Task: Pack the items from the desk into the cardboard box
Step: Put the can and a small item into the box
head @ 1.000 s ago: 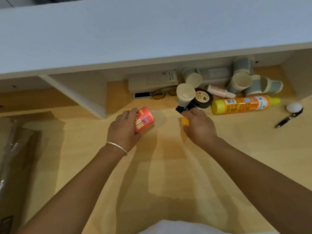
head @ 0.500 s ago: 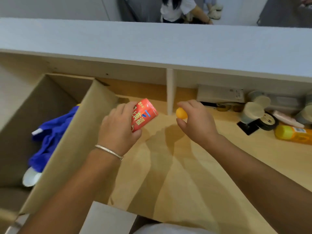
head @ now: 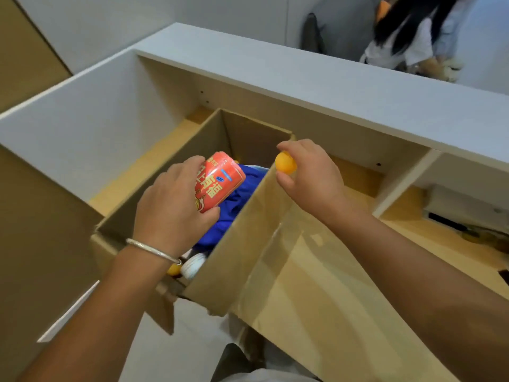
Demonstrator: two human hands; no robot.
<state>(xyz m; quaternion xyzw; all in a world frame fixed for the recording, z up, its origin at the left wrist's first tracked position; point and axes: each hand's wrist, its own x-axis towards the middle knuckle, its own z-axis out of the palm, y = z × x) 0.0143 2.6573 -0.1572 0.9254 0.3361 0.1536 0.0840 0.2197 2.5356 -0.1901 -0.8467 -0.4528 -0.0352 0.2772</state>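
Pale wooden desk point(head: 316, 312) carries our open brown cardboard box point(head: 242, 238). Our left hand point(head: 170, 213) grips a red printed drink can point(head: 217, 184) above blue cloth point(head: 234, 205) inside, seemingly ready to drop. Our right hand point(head: 311, 177) pinches a small orange ball point(head: 286, 162) over the box's rim.

Red can point(head: 219, 181): white Chinese chars, "有福" legible; small blue label, unreadable.
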